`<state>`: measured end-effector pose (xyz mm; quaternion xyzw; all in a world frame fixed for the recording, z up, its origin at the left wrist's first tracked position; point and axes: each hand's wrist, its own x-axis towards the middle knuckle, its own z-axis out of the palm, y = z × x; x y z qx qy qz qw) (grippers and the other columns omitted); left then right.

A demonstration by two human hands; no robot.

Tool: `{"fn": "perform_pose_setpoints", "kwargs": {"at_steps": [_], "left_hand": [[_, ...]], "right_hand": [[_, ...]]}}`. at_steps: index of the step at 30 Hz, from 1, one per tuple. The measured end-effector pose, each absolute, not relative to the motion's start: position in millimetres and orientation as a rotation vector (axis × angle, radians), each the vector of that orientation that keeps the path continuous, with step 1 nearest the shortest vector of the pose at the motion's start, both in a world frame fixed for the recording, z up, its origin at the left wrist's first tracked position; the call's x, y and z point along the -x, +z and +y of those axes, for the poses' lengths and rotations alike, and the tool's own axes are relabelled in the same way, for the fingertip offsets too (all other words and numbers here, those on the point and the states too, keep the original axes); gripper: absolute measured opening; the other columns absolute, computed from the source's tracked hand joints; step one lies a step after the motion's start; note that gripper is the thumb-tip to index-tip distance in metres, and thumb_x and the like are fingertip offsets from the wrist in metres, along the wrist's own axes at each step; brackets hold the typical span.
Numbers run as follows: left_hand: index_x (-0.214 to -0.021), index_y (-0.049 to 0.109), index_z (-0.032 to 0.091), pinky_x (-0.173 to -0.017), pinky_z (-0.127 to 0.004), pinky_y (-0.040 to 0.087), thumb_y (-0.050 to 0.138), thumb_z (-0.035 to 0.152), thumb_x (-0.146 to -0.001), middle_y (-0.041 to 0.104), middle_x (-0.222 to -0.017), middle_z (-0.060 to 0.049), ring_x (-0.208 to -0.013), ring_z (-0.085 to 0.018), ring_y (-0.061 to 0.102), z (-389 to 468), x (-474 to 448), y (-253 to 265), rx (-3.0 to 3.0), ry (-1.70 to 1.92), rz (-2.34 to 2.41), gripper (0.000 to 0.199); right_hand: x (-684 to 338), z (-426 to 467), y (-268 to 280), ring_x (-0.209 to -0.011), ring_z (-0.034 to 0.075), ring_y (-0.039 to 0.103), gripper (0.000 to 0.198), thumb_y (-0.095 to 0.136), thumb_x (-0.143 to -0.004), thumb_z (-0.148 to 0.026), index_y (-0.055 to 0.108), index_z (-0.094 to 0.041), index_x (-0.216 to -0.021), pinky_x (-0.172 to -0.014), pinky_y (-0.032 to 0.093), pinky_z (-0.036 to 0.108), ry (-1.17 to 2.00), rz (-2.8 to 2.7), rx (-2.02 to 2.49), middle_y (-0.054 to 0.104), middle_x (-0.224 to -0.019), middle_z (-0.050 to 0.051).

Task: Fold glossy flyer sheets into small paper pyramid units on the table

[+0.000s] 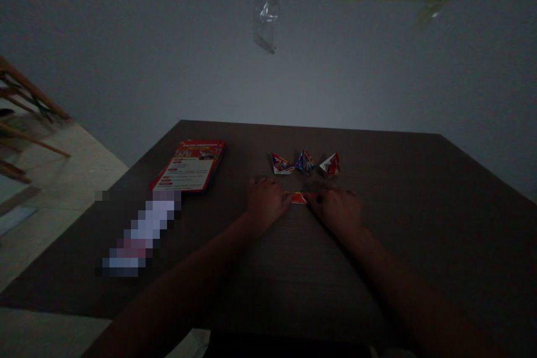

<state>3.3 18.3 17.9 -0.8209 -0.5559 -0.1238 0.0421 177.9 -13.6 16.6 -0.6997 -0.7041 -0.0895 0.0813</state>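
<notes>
1. Table edges: the dark tabletop point(440, 207) meets the wall point(356, 78) at its far edge; both side edges lie well apart from your hands.
2. Room: the tabletop extends to the right of your right hand point(339, 210) and toward you between your forearms.
3. Workpiece: a small red folded strip point(298, 198) lies between your hands.
4. Hands: your left hand point(266, 206) and right hand touch its ends; pinching or pressing cannot be told.
5. Obstacles: three folded paper pieces point(306, 163) stand just beyond; a leaflet stack point(188, 168) and a pixelated item point(146, 229) occupy the left.
</notes>
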Motion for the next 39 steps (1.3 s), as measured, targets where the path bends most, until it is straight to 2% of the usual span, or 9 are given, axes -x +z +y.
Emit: {"fn": "perform_pose_setpoints", "kwargs": {"at_steps": [10,15,19,22,27,32,39], "left_hand": [[-0.085,0.065,0.013,-0.083,-0.044,0.034,0.04,0.054,-0.085,0.063,-0.089,-0.014,-0.091,-0.028,0.054,19,-6,11,2.464,-0.43,-1.661,0.047],[-0.091,0.062,0.017,-0.083,-0.035,0.037,0.044,0.027,-0.089,0.059,-0.096,-0.008,-0.095,-0.021,0.05,25,-5,6,2.728,-0.465,-1.309,0.021],[-0.096,0.063,0.018,-0.085,-0.032,0.04,0.041,0.017,-0.088,0.058,-0.095,-0.007,-0.095,-0.019,0.049,30,-2,3,2.955,-0.474,-1.119,0.023],[-0.103,0.063,0.018,-0.087,-0.034,0.04,0.042,0.017,-0.086,0.057,-0.098,-0.008,-0.096,-0.02,0.05,30,3,6,3.03,-0.529,-1.097,0.027],[-0.11,0.062,0.02,-0.091,-0.033,0.039,0.052,0.026,-0.081,0.056,-0.102,-0.008,-0.1,-0.021,0.049,34,10,12,3.18,-0.58,-0.99,0.031],[-0.109,0.063,0.019,-0.089,-0.029,0.039,0.046,0.027,-0.087,0.058,-0.102,-0.008,-0.098,-0.018,0.05,41,14,11,3.26,-0.557,-0.94,0.029],[-0.113,0.061,0.021,-0.091,-0.031,0.038,0.046,0.033,-0.088,0.061,-0.104,-0.008,-0.1,-0.018,0.052,45,14,8,3.248,-0.59,-0.958,0.032]], "right_hand": [[-176,-13,15,-0.079,0.024,0.061,0.049,0.039,-0.087,-0.052,0.068,-0.015,-0.074,-0.074,0.035,0.038,-0.314,-2.091,2.077,0.068,-0.083,0.012],[-181,-11,13,-0.089,0.024,0.058,0.034,0.044,-0.089,-0.039,0.069,-0.017,-0.08,-0.079,0.036,0.037,-0.299,-2.211,1.899,0.067,-0.088,0.01],[-187,-9,8,-0.089,0.019,0.057,0.026,0.043,-0.089,-0.023,0.068,-0.019,-0.094,-0.08,0.04,0.03,-0.086,-2.373,1.636,0.066,-0.095,0.007],[-190,-10,6,-0.093,0.018,0.057,0.027,0.044,-0.087,-0.018,0.067,-0.019,-0.1,-0.084,0.042,0.028,0.058,-2.414,1.537,0.065,-0.1,0.007],[-196,-13,10,-0.1,0.02,0.055,0.028,0.05,-0.084,-0.025,0.065,-0.019,-0.107,-0.09,0.042,0.032,0.139,-2.426,1.433,0.064,-0.106,0.008],[-202,-10,7,-0.1,0.02,0.056,0.03,0.045,-0.088,-0.026,0.065,-0.018,-0.108,-0.09,0.043,0.032,0.146,-2.461,1.358,0.064,-0.107,0.009],[-206,-7,1,-0.096,0.019,0.058,0.031,0.04,-0.092,-0.028,0.064,-0.019,-0.109,-0.087,0.045,0.031,0.144,-2.405,1.352,0.066,-0.103,0.008]]}}
